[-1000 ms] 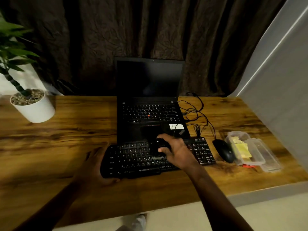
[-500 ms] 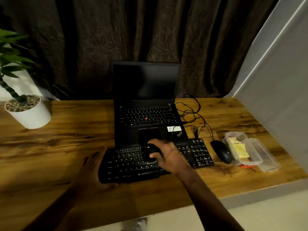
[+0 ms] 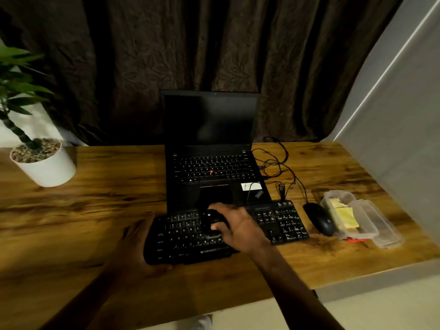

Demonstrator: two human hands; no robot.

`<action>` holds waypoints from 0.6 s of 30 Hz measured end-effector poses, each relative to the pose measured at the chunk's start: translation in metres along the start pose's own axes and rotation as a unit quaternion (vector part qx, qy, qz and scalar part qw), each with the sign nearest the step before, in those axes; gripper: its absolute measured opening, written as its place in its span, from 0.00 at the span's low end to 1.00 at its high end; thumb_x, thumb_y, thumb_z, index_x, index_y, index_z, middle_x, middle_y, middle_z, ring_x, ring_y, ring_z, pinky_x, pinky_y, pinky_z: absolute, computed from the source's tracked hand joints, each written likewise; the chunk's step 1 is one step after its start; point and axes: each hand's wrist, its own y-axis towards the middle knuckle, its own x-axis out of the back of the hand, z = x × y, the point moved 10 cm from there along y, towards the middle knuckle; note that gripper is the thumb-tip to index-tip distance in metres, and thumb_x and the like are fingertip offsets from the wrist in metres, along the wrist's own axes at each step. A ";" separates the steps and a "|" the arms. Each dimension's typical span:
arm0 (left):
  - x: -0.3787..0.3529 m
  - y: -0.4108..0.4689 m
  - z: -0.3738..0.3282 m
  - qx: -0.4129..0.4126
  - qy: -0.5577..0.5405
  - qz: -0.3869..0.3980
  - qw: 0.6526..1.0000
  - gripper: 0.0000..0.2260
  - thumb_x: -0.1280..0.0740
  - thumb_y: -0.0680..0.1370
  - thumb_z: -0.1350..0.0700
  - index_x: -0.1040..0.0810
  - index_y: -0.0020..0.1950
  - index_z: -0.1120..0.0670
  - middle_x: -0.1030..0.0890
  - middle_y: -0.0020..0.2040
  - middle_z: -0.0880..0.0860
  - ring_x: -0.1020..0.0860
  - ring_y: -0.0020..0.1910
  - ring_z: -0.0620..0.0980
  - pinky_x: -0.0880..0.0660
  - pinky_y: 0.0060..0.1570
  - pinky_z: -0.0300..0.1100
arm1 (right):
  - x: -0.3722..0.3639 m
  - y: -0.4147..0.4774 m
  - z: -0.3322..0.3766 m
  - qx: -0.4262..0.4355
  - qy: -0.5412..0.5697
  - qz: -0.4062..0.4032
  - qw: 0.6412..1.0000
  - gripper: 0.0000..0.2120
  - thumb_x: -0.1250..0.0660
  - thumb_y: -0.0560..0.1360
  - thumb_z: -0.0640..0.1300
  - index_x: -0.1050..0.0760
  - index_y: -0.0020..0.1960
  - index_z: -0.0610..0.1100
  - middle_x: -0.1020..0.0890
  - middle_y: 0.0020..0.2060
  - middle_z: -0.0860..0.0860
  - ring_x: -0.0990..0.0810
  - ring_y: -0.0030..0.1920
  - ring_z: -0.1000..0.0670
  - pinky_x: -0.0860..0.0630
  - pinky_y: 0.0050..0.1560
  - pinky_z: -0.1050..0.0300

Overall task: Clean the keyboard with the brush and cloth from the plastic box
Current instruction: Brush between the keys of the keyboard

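A black keyboard (image 3: 281,222) lies on the wooden desk in front of a laptop. My right hand (image 3: 238,227) grips a dark brush (image 3: 213,222) and holds it on the middle keys. My left hand (image 3: 135,244) holds the keyboard's left end, fingers along its edge. A clear plastic box (image 3: 366,225) stands at the right with a yellow cloth (image 3: 346,216) inside it.
An open black laptop (image 3: 209,139) with a dark screen sits behind the keyboard. A black mouse (image 3: 319,219) and tangled cables (image 3: 276,167) lie to the right. The box's lid (image 3: 385,231) rests beside the box. A white plant pot (image 3: 45,163) stands far left.
My right hand has slid the brush leftward over the keys. The left hand stays at the keyboard's left end. The camera view shifted slightly.
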 end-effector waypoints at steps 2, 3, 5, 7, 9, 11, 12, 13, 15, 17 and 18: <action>-0.001 -0.001 0.001 0.000 -0.002 0.002 1.000 0.63 0.29 0.56 0.20 0.52 0.82 0.45 0.35 0.76 0.53 0.37 0.74 0.55 0.37 0.72 0.57 | 0.001 0.002 0.002 0.009 0.013 -0.003 1.000 0.20 0.32 0.78 0.45 0.30 0.69 0.55 0.20 0.59 0.49 0.22 0.57 0.49 0.22 0.58 0.52; -0.001 0.000 0.001 0.000 0.001 0.004 1.000 0.63 0.29 0.56 0.20 0.53 0.82 0.44 0.35 0.76 0.53 0.36 0.74 0.56 0.37 0.72 0.57 | 0.005 0.002 -0.001 0.006 0.014 -0.005 1.000 0.20 0.32 0.78 0.45 0.30 0.69 0.55 0.20 0.59 0.49 0.21 0.57 0.50 0.21 0.58 0.52; -0.001 -0.001 0.002 0.006 0.008 0.007 1.000 0.64 0.29 0.55 0.20 0.54 0.82 0.43 0.35 0.76 0.52 0.36 0.73 0.56 0.35 0.71 0.58 | 0.016 -0.001 -0.016 -0.014 0.005 -0.009 1.000 0.21 0.32 0.78 0.44 0.30 0.69 0.56 0.20 0.60 0.49 0.21 0.56 0.50 0.21 0.59 0.52; -0.001 -0.001 0.004 0.023 0.003 0.016 1.000 0.65 0.28 0.54 0.22 0.53 0.82 0.44 0.36 0.76 0.51 0.36 0.73 0.56 0.34 0.70 0.58 | 0.025 -0.006 -0.030 -0.040 -0.009 -0.006 0.999 0.22 0.31 0.78 0.44 0.31 0.69 0.57 0.20 0.59 0.49 0.20 0.54 0.51 0.19 0.56 0.49; -0.001 -0.002 0.005 0.032 0.003 0.019 0.999 0.65 0.29 0.53 0.21 0.53 0.82 0.44 0.37 0.76 0.51 0.36 0.72 0.56 0.33 0.69 0.58 | 0.028 -0.007 -0.036 -0.056 -0.022 -0.002 0.998 0.22 0.31 0.78 0.44 0.32 0.68 0.59 0.20 0.59 0.49 0.19 0.53 0.50 0.18 0.54 0.49; -0.001 -0.002 0.004 0.030 -0.001 0.018 0.999 0.65 0.31 0.53 0.19 0.54 0.82 0.44 0.37 0.76 0.51 0.36 0.73 0.57 0.34 0.70 0.58 | 0.023 -0.003 -0.026 -0.047 -0.025 0.002 0.999 0.22 0.31 0.78 0.45 0.31 0.68 0.58 0.20 0.59 0.49 0.20 0.55 0.50 0.19 0.56 0.49; 0.000 -0.002 0.002 0.029 -0.005 0.017 0.999 0.65 0.31 0.53 0.19 0.54 0.82 0.43 0.37 0.77 0.51 0.37 0.73 0.56 0.35 0.71 0.58 | 0.017 0.000 -0.017 -0.034 -0.022 0.005 0.999 0.21 0.31 0.78 0.45 0.31 0.69 0.57 0.20 0.59 0.49 0.20 0.55 0.49 0.19 0.57 0.48; 0.002 -0.002 -0.001 0.025 -0.011 0.015 1.000 0.64 0.30 0.54 0.20 0.55 0.82 0.42 0.38 0.77 0.50 0.38 0.74 0.55 0.36 0.72 0.58 | 0.010 0.003 -0.007 -0.019 -0.016 0.009 1.000 0.21 0.32 0.78 0.45 0.31 0.69 0.56 0.20 0.59 0.49 0.20 0.56 0.48 0.20 0.57 0.48; 0.007 -0.003 -0.010 0.006 -0.025 0.007 1.000 0.61 0.29 0.55 0.21 0.56 0.79 0.37 0.38 0.75 0.44 0.39 0.73 0.51 0.37 0.72 0.56 | -0.003 0.008 0.008 0.008 0.003 0.016 1.000 0.21 0.31 0.78 0.46 0.30 0.68 0.55 0.19 0.58 0.49 0.20 0.56 0.47 0.20 0.57 0.49; 0.010 -0.004 -0.017 -0.010 -0.029 0.004 1.000 0.59 0.28 0.55 0.21 0.56 0.78 0.34 0.39 0.71 0.39 0.40 0.72 0.47 0.38 0.71 0.55 | -0.007 0.011 0.012 0.020 0.014 0.022 0.999 0.20 0.31 0.77 0.46 0.30 0.67 0.55 0.19 0.56 0.49 0.20 0.54 0.48 0.20 0.55 0.50; 0.010 -0.003 -0.016 -0.005 -0.025 0.009 1.000 0.60 0.28 0.55 0.22 0.55 0.79 0.36 0.39 0.72 0.41 0.40 0.72 0.47 0.38 0.71 0.55 | -0.005 0.012 0.008 0.018 0.017 0.023 0.999 0.20 0.31 0.77 0.45 0.29 0.67 0.56 0.18 0.56 0.50 0.19 0.53 0.49 0.20 0.55 0.51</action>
